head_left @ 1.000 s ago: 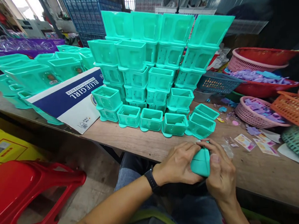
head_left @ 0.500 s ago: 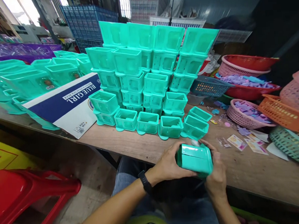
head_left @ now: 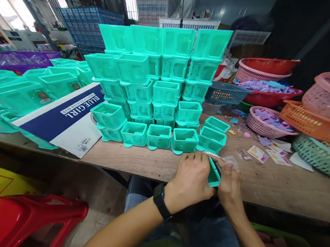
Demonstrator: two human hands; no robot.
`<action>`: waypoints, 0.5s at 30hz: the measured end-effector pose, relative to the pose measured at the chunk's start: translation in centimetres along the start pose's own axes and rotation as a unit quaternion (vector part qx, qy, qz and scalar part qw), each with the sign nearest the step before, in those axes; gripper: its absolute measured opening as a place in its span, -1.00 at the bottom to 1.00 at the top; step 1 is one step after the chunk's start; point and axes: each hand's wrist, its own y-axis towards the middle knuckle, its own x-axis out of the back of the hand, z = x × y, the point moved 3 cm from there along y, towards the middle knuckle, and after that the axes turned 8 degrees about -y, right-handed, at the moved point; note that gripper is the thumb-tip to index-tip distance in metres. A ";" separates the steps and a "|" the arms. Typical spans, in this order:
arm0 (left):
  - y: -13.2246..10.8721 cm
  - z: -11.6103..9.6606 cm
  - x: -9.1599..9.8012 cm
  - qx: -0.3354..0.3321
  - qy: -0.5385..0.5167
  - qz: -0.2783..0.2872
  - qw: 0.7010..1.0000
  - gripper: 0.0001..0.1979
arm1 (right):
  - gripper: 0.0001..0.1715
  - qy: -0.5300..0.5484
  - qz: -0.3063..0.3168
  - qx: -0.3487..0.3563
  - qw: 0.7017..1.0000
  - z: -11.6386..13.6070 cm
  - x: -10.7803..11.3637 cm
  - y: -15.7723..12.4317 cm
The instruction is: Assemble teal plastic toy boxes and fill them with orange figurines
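Note:
Near the table's front edge a green plastic box is held between my two hands, mostly hidden by them. My left hand, with a black watch on its wrist, wraps over the box's left side. On the other side my right hand grips the box. A clear, filmy scrap shows by the right fingers; whether they hold it I cannot tell. Just beyond the hands a row of open green boxes stands on the table, the nearest close to my left fingertips.
Behind the row rise tall stacks of green boxes. A Blue Girl carton panel leans at left. Baskets of purple pieces and printed cards lie at right. A red stool stands lower left.
The box has been turned in my hands, and my left hand now lies over it, back upward. The view has shifted slightly, so the surroundings sit a little further left.

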 end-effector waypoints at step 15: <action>1.4 0.6 -2.6 0.039 0.012 0.034 0.999 -0.58 | -0.14 0.208 0.069 -0.143 0.965 -4.9 -4.3 0.2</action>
